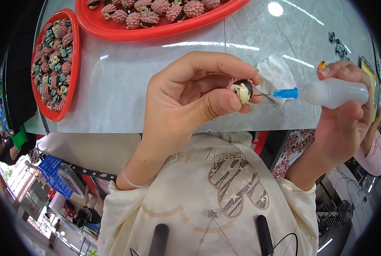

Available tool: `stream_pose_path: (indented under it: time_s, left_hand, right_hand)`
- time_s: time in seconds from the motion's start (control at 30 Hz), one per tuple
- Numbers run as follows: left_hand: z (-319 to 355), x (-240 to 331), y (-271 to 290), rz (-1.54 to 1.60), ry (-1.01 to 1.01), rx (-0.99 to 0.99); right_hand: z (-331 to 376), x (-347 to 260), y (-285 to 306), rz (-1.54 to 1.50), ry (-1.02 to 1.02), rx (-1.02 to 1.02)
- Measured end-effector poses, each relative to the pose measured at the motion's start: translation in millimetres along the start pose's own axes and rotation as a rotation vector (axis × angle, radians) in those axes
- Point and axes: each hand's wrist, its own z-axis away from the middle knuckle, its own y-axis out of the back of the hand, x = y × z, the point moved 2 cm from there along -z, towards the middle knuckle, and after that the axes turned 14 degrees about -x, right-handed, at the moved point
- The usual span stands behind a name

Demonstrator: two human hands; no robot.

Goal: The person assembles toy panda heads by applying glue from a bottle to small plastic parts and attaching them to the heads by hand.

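Observation:
My left hand (199,87) pinches a small doll head (242,91) between thumb and fingers. The head has a cream face, black sides and pink, bumpy hair. In my right hand (348,115) is a translucent squeeze bottle (337,93) held level, fingers wrapped round its body. A blue needle tip (285,93) on the bottle points left, and its thin metal needle reaches the head's black edge. Whether the needle touches the head I cannot tell. Behind the needle, a crumpled white tissue (280,70) lies on the grey table (113,102).
A large red tray (165,30) of pink-haired heads stands at the far side. Another red tray (73,64) at the left holds mixed pink, blue-grey and cream pieces. Small dark parts (340,49) and a yellow object (322,65) lie at the right. Another person's arm (372,145) shows at the right edge.

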Motion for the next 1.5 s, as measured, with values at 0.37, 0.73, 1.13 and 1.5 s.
stream_pose_path:
  time_s: [0.37, 0.73, 1.13, 1.5]
  left_hand:
    - [-1, 3, 1, 0.0, 0.023, 0.001]
    - [-5, 0, 1, 0.001, 0.017, -0.015]
    - [1, -3, 3, -0.023, -0.03, 0.038]
    - [-3, -2, 1, -0.035, 0.008, 0.046]
  right_hand:
    - [18, -15, -4, 0.22, 0.352, 0.039]
    - [16, -6, 22, 0.145, 0.257, 0.124]
    - [-21, 44, -3, 0.403, 0.023, 0.178]
    - [25, 49, 73, 0.656, -0.291, 0.381]
